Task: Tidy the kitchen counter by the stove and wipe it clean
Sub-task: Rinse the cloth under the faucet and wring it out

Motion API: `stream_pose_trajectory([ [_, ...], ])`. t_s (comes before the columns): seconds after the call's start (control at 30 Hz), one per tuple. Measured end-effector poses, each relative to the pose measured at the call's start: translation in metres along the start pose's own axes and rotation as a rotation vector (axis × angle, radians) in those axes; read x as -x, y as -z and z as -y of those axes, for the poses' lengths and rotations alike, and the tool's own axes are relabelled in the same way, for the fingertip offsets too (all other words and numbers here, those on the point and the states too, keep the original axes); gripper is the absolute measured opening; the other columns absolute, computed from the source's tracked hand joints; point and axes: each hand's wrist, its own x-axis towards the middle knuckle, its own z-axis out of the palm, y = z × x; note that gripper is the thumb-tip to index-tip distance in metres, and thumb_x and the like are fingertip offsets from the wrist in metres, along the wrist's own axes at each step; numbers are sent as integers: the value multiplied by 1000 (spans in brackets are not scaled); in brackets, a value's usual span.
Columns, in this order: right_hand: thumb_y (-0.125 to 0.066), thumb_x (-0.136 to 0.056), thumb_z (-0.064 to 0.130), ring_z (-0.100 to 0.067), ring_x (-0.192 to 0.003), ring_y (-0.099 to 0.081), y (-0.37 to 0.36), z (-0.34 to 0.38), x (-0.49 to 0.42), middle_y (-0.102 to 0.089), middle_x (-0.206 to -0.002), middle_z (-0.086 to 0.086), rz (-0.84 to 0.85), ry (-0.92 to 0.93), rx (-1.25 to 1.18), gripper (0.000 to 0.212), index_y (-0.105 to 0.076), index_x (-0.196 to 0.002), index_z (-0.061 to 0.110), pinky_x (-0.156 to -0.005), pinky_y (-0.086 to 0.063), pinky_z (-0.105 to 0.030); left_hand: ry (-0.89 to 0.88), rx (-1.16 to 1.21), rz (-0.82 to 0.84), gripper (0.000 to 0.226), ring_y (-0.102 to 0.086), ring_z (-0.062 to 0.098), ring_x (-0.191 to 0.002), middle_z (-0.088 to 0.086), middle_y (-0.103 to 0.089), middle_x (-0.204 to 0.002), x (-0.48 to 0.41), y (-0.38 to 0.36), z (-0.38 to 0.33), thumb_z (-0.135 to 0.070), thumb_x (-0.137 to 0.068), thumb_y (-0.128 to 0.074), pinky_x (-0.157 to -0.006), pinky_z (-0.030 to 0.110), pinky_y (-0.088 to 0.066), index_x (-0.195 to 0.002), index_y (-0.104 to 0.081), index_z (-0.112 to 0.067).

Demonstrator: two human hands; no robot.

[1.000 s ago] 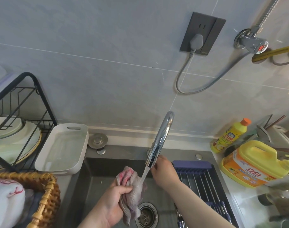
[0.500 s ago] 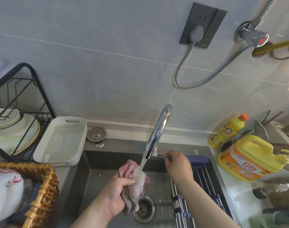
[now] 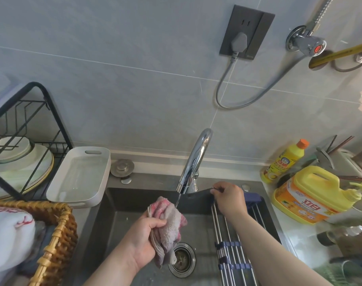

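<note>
A bunched pink and grey cloth (image 3: pixel 169 226) hangs over the dark sink (image 3: pixel 114 205), gripped by my left hand (image 3: pixel 144 241). A thin stream of water runs from the chrome faucet (image 3: pixel 193 162) onto the top of the cloth. My right hand (image 3: pixel 229 198) is to the right of the spout, its fingers closed on the thin faucet lever (image 3: pixel 214 189). The drain strainer (image 3: pixel 182 260) lies below the cloth.
A roll-up metal rack (image 3: pixel 229 244) covers the sink's right side. On the right counter stand a yellow detergent jug (image 3: pixel 312 195) and a yellow bottle (image 3: pixel 285 162). At the left are a white tray (image 3: pixel 79 176), a black dish rack (image 3: pixel 21 145) and a wicker basket (image 3: pixel 58 234).
My right hand moved from under the spout out to the lever on the right. The water stream has thinned. My left hand keeps the cloth under the spout.
</note>
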Motion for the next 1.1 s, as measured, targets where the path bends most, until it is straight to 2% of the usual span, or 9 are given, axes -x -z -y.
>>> stream_pose_trajectory([
  [0.13,-67,-88,29,-22,-92,-64,-1,-1,6,-67,-99,2,-2,-64,-5,15,-69,-101,21,-84,-54,-38,0,-24,5,48,-71,37,-70,25,-72,-88,4,0,-2,16,-87,-34,-57,46,-59,-118,-60,-10],
  [0.27,-59,-91,17,-18,-102,-59,-11,2,41,-55,-107,5,-13,-8,-89,27,-63,-118,19,-92,-52,-37,3,-77,26,46,-71,38,-74,25,-71,-91,10,-3,-5,14,-85,-40,-66,48,-57,-118,-60,-10],
  [0.37,-60,-88,9,-13,-102,-61,-26,7,79,-64,-106,5,135,20,-207,24,-69,-107,19,-94,-49,-29,13,-141,79,54,-64,42,-82,31,-68,-98,19,-6,-10,11,-72,-58,-79,49,-50,-123,-59,-8],
  [0.47,-59,-89,23,-17,-97,-63,-29,15,108,-70,-96,2,360,-91,-551,16,-74,-92,19,-89,-48,-28,18,-226,182,43,-64,43,-82,35,-65,-100,32,-12,-12,5,-67,-64,-78,48,-48,-108,-69,-9],
  [0.6,-39,-98,53,-25,-89,-64,-15,23,134,-71,-96,-10,738,-303,-1036,59,-70,-110,4,-97,-43,-40,-22,-320,239,39,-65,40,-79,29,-66,-96,48,-25,-6,5,-68,-65,-71,47,-52,-105,-66,-6],
  [0.73,-64,-86,23,-30,-92,-61,18,22,145,-65,-107,-17,716,-263,-1256,29,-66,-111,7,-85,-47,-42,-102,-462,164,43,-66,41,-91,30,-67,-102,65,-41,-1,5,-65,-66,-87,50,-53,-106,-68,-3],
  [0.9,-55,-94,-1,-25,-75,-66,65,19,156,-68,-90,-14,619,-162,-1196,17,-60,-110,2,-67,-58,-42,-258,-773,40,30,-70,36,-87,21,-73,-93,85,-60,5,14,-84,-59,-88,50,-53,-98,-71,-9],
  [1.03,-55,-96,2,-31,-81,-65,96,22,163,-67,-89,-17,446,-42,-1037,9,-60,-103,4,-86,-52,-60,-464,-927,-33,19,-69,29,-99,8,-75,-95,94,-75,10,-10,-83,-69,-101,51,-46,-86,-74,-27],
  [1.1,-54,-96,2,-33,-80,-68,109,24,167,-69,-88,-17,404,5,-998,8,-60,-101,5,-86,-54,-57,-543,-895,-70,18,-69,27,-99,4,-76,-94,100,-82,12,-14,-84,-68,-101,51,-46,-86,-74,-31],
])
